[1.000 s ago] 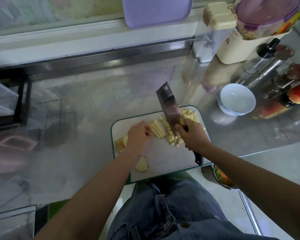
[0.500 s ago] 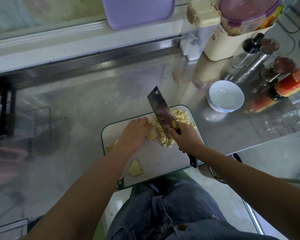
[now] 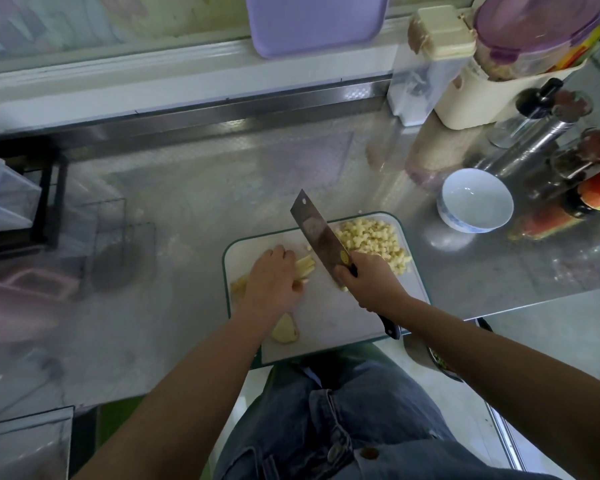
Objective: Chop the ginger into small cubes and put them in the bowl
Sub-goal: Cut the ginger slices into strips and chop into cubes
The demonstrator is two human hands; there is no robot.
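Note:
A white cutting board with a green rim lies on the steel counter. My left hand holds a bundle of ginger strips down on it. My right hand grips the handle of a cleaver, whose blade stands just right of the strips. A heap of small ginger cubes lies at the board's far right. A ginger chunk sits near the front edge, another piece at the left edge. The white bowl stands empty to the right of the board.
Bottles and jars crowd the back right beside a cream container. A purple board leans on the back wall. A black rack stands at the left. A bowl with greens sits below the counter's edge.
The strips in front of my left hand have grown shorter and the heap of cubes right of the blade has grown. The cleaver has shifted slightly left along the strips.

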